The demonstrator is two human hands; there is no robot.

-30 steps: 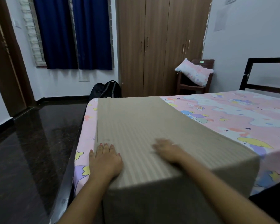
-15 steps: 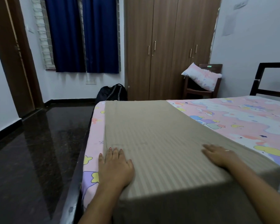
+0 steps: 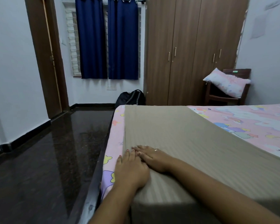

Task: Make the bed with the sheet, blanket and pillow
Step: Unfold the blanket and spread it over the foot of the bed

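A folded beige striped blanket point(image 3: 184, 139) lies across the foot of the bed, on top of the pink cartoon-print sheet point(image 3: 252, 120). My left hand point(image 3: 131, 170) lies flat with straight fingers on the blanket's left edge. My right hand point(image 3: 152, 156) lies flat beside it, fingers pointing left and touching the left hand's fingers. The pink pillow point(image 3: 228, 82) rests on a dark wooden chair point(image 3: 223, 97) by the far wall.
The bed's dark wooden frame point(image 3: 94, 183) runs along the left side, with glossy black floor point(image 3: 47, 151) beyond it. A black backpack point(image 3: 131, 98) sits by the brown wardrobe point(image 3: 192, 50). Blue curtains point(image 3: 107, 39) hang at the window; a door frame point(image 3: 45, 54) stands at left.
My right hand has slid left across the blanket, from its right side to meet the left hand. The left hand has stayed near the left edge. The view has tilted up.
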